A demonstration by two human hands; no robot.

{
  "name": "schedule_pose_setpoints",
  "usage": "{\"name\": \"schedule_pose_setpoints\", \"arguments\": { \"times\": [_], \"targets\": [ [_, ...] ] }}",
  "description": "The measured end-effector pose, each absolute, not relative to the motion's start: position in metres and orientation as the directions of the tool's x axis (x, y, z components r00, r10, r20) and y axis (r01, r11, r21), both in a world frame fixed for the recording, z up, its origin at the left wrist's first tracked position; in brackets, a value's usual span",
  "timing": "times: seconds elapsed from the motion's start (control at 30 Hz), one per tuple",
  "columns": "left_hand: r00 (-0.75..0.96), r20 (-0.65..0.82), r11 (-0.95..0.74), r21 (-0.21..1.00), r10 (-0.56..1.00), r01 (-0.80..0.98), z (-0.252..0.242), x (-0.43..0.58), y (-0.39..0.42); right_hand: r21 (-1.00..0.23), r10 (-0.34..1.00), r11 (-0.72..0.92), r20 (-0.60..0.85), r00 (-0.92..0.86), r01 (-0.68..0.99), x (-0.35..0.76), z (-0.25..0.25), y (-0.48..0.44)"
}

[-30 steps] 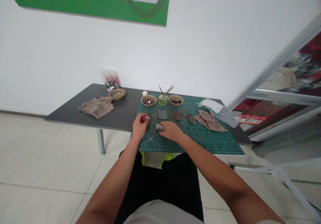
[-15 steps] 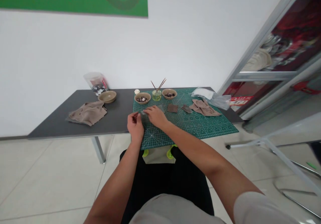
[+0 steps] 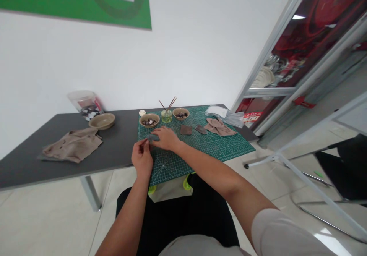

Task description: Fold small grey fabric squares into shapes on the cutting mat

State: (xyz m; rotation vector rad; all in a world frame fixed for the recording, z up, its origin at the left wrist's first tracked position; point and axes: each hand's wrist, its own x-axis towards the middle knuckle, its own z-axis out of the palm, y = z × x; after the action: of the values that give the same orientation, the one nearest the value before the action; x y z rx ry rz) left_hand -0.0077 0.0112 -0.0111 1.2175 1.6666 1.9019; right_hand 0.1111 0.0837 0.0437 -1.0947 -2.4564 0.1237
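My left hand (image 3: 142,158) pinches a small dark piece (image 3: 146,142) between its fingertips, too small to name exactly. My right hand (image 3: 166,138) grips a folded grey abrasive sheet (image 3: 153,137), pressing it toward those left fingertips. Both hands are above the near left part of a green cutting mat (image 3: 183,164). Two tan bowls of dark pieces (image 3: 149,121) (image 3: 181,113) stand at the mat's far edge, with a glass jar of greenish liquid and thin sticks (image 3: 166,115) between them. Brown abrasive scraps (image 3: 185,130) lie nearer my right hand.
A beige cloth (image 3: 219,127) and a plastic bag (image 3: 225,114) lie at the mat's far right. A shallow bowl (image 3: 101,120), a plastic tub (image 3: 86,105) and another cloth (image 3: 73,145) stand on the dark table (image 3: 123,168) to the left.
My hands have come closer together, with the grey sheet now meeting the left fingertips. The whole view has swung, so the table sits lower and further left.
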Motion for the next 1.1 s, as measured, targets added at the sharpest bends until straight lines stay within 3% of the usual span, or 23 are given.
{"name": "schedule_pose_setpoints", "arguments": {
  "times": [0.2,0.3,0.4,0.57,1.1],
  "targets": [
    [-0.547,0.379,-0.29,0.925,0.746,0.246,-0.011,-0.005,0.011,-0.463,0.875,0.37,0.465,-0.135,0.805,0.155,0.08,0.156],
    [-0.509,0.356,-0.297,0.934,0.784,0.197,-0.01,-0.004,0.012,-0.714,0.895,0.203,0.412,0.168,0.67,0.169,0.085,0.202],
    [-0.473,0.337,-0.267,0.94,0.814,0.211,-0.009,-0.004,0.013,-0.798,0.928,0.207,0.344,0.145,0.566,0.173,0.082,0.232],
    [-0.416,0.338,-0.257,0.936,0.844,0.239,-0.007,-0.004,0.012,-0.809,0.941,0.274,0.336,0.027,0.521,0.169,0.074,0.245],
    [-0.373,0.347,-0.294,0.936,0.86,0.193,-0.012,-0.003,0.015,-0.713,0.936,0.219,0.346,0.063,0.666,0.151,0.098,0.222]
  ]
}}
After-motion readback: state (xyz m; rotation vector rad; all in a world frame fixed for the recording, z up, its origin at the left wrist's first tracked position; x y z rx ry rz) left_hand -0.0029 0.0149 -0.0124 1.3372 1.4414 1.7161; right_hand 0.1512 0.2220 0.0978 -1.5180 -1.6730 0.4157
